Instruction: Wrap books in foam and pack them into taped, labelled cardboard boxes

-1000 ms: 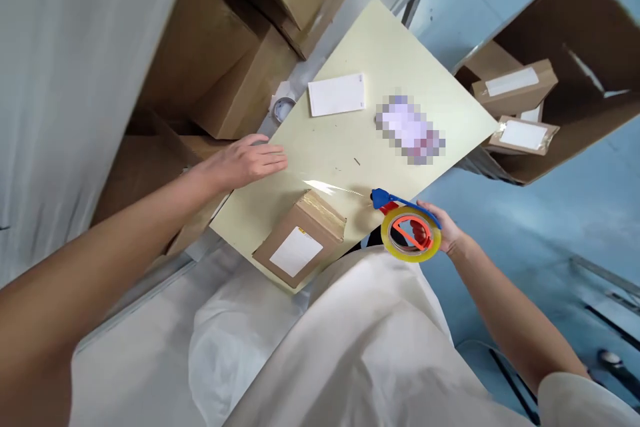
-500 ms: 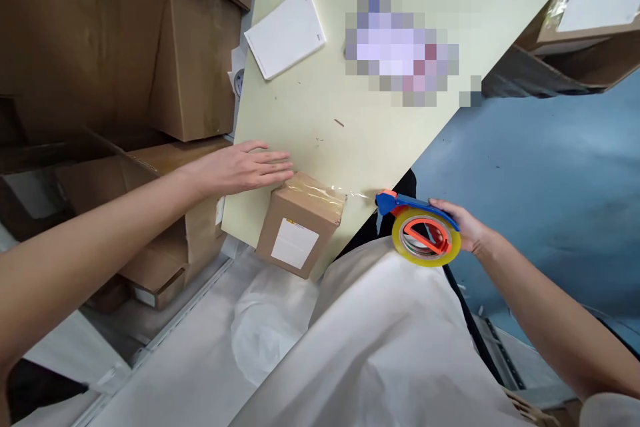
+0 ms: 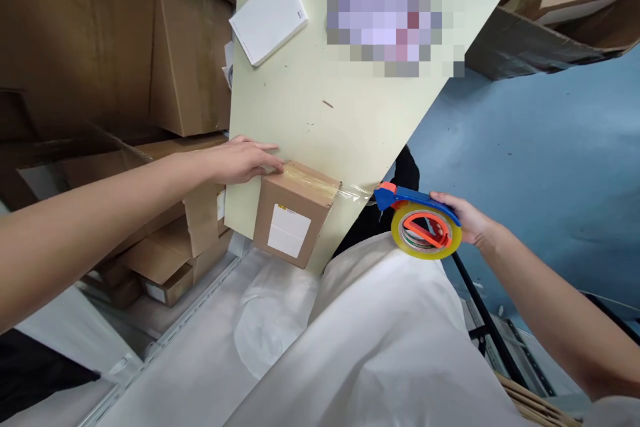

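A small cardboard box (image 3: 295, 213) with a white label sits at the near edge of the pale table. Clear tape (image 3: 313, 181) lies along its top and stretches off the right side to a tape dispenser. My right hand (image 3: 465, 217) is closed round the end of this blue and orange tape dispenser (image 3: 417, 197), which carries a yellowish roll (image 3: 453, 243). My left hand (image 3: 250, 159) rests at the box's far left corner, its fingers extended and the fingertips at the tape's end.
A stack of white labels (image 3: 270, 13) and a pixelated item (image 3: 383, 20) lie farther back on the table (image 3: 300, 90). Large cardboard boxes (image 3: 190, 53) crowd the left side. Another open box (image 3: 555, 47) stands at the right, above the blue floor (image 3: 525, 127).
My left hand's fingers have bent down onto the box's corner. The view has shifted slightly, and the tape between box and dispenser looks wider.
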